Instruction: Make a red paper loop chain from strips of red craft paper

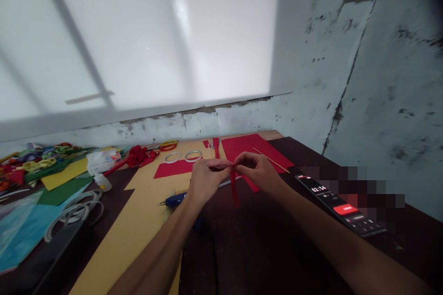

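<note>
My left hand (206,179) and my right hand (259,173) meet over the dark table, fingertips pinched together. Between them a narrow red strip (234,191) is held at its upper end and hangs down; whether it is paper or felt I cannot tell. Beside my left wrist lies a blue glue gun (176,200), partly hidden by the forearm. Behind the hands is a large red sheet (242,145) with a thin wooden stick (272,160) across it. A smaller red piece (169,169) lies to the left, near two pale rings (193,156).
Yellow-handled scissors (168,146) and a red ruffled bundle (138,156) lie farther back. At left are a small glue bottle (103,182), coiled white cable (74,212), a black box (60,258) and colourful craft pieces (38,163). A phone (341,205) rests at right.
</note>
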Motion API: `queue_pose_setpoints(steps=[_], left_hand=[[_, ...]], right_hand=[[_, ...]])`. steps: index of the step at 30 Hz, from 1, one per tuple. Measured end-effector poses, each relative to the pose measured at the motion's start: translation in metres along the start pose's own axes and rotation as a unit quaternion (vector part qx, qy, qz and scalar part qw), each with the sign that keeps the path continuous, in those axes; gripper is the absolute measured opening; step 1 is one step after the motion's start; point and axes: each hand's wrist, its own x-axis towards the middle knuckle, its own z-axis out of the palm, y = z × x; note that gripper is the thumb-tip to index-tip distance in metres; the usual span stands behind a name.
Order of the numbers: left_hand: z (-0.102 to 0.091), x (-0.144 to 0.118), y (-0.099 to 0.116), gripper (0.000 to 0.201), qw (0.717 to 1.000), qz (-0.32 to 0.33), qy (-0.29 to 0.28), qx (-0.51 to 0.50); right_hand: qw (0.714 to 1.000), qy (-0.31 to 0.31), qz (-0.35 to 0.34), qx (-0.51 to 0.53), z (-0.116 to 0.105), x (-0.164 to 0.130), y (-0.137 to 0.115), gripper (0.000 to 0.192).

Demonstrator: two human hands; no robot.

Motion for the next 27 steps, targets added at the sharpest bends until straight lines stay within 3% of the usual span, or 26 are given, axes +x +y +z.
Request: queue_pose_setpoints(steps=[13, 27], left_hand=[[0.0038, 0.0029, -0.0017, 0.017, 0.997, -0.036, 0.008, -0.065], [0.0045, -0.0012, 0.0008, 0.015, 0.999, 0.001, 0.024, -0.034]], right_hand=[[1.0, -0.011, -0.022, 0.017, -0.002, 0.0012, 0.0008, 0.009], [0.997, -0.032, -0.001, 0.068, -0.0023, 0.0002, -0.0029, 0.01]])
